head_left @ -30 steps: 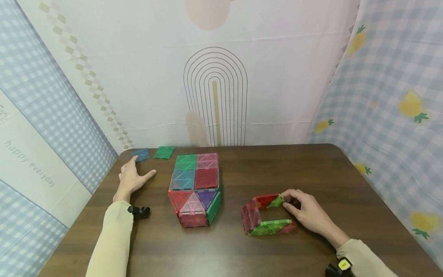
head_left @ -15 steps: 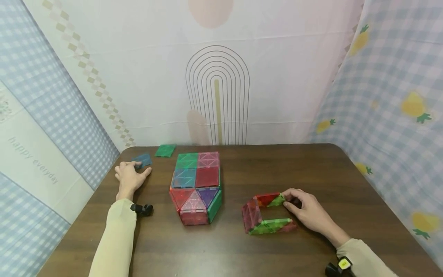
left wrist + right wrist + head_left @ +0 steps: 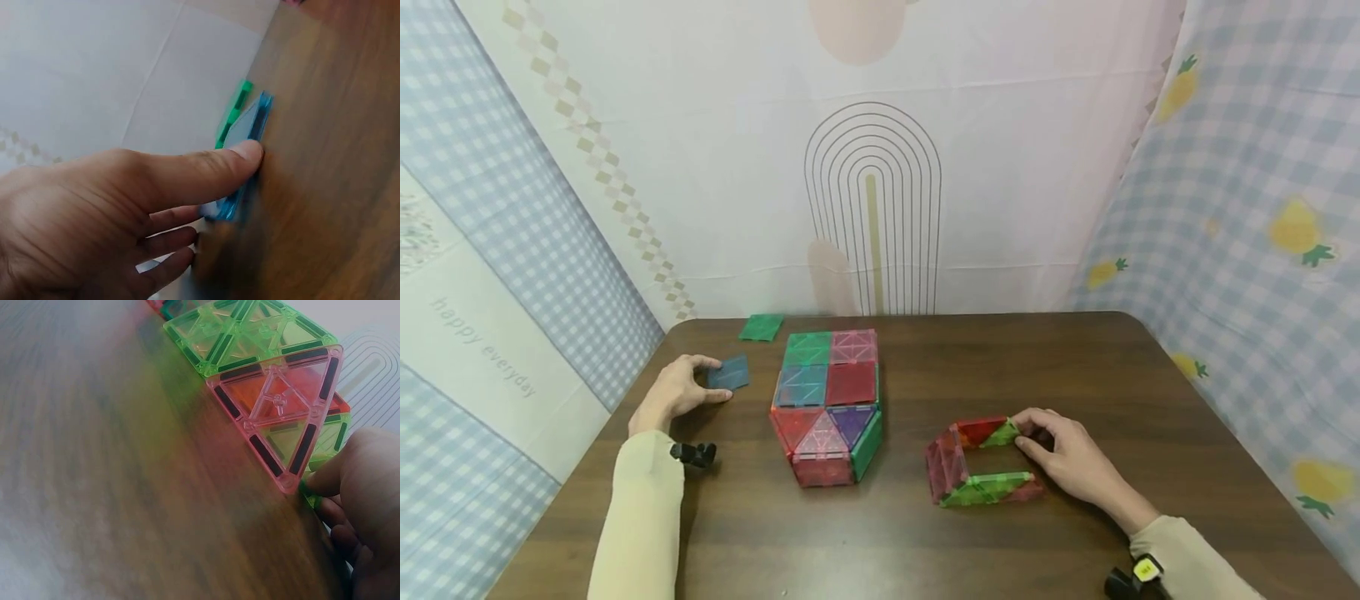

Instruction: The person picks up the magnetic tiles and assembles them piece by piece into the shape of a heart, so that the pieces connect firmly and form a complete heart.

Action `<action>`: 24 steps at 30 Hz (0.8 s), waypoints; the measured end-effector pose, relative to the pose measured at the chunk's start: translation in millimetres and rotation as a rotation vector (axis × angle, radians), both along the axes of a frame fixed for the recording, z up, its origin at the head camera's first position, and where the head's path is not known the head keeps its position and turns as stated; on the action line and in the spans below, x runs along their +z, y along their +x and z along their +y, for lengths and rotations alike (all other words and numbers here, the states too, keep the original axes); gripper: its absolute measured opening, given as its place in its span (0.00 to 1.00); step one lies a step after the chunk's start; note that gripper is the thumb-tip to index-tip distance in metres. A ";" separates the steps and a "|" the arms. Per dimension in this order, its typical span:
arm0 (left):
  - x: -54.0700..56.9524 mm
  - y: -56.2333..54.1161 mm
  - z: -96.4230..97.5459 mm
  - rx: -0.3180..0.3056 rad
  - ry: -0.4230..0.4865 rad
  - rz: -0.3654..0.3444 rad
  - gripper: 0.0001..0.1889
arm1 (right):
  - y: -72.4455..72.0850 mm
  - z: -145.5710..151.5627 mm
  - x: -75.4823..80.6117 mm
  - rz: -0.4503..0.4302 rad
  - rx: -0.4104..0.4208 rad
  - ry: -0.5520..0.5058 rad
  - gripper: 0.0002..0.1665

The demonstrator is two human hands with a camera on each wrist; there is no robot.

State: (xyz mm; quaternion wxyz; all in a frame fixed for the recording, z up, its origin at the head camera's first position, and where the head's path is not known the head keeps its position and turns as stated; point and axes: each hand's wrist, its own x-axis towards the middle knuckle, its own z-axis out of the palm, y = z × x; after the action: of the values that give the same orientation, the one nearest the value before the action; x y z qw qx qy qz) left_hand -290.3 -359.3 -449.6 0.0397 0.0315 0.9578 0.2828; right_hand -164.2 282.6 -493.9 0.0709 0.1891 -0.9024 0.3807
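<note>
My left hand pinches a blue square magnetic tile between thumb and fingers at the left of the table. In the left wrist view the thumb lies along the blue tile's edge. At the right, my right hand grips the end of a low, open-ended frame of magnetic tiles. Its thumb and fingers hold a green triangle tile at the far wall's end. A pink triangle tile ends the near wall, beside green tiles. The right fingertips are partly hidden behind the tiles.
A closed, multicoloured block of magnetic tiles stands between the hands. One green square tile lies near the back edge of the brown table. Printed cloth hangs behind and along both sides.
My left hand has taken hold of the blue tile and drawn it from the back left corner toward me and rightward. The right hand stays at the frame's end.
</note>
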 end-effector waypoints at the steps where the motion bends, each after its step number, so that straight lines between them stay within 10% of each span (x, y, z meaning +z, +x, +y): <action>1: 0.6 0.1 1.0 -0.006 0.009 -0.005 0.45 | 0.1 0.3 0.4 0.004 -0.003 0.001 0.12; 12: -5.7 4.0 7.4 0.079 0.135 0.137 0.41 | -0.2 0.2 -2.4 -0.011 0.003 0.003 0.12; 18: 41.3 15.5 25.1 0.074 0.296 0.343 0.38 | -1.8 1.0 0.1 0.019 0.005 0.010 0.11; 24: 95.0 35.6 75.2 -0.057 0.344 0.609 0.31 | -1.2 -0.5 0.4 0.022 -0.001 0.016 0.11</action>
State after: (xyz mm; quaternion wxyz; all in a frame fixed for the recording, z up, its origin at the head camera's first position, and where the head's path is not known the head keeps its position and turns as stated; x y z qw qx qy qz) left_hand -254.7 -284.1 -354.6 -0.2460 0.1475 0.8628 0.4163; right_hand -165.3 282.1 -493.5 0.0795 0.1932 -0.9048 0.3711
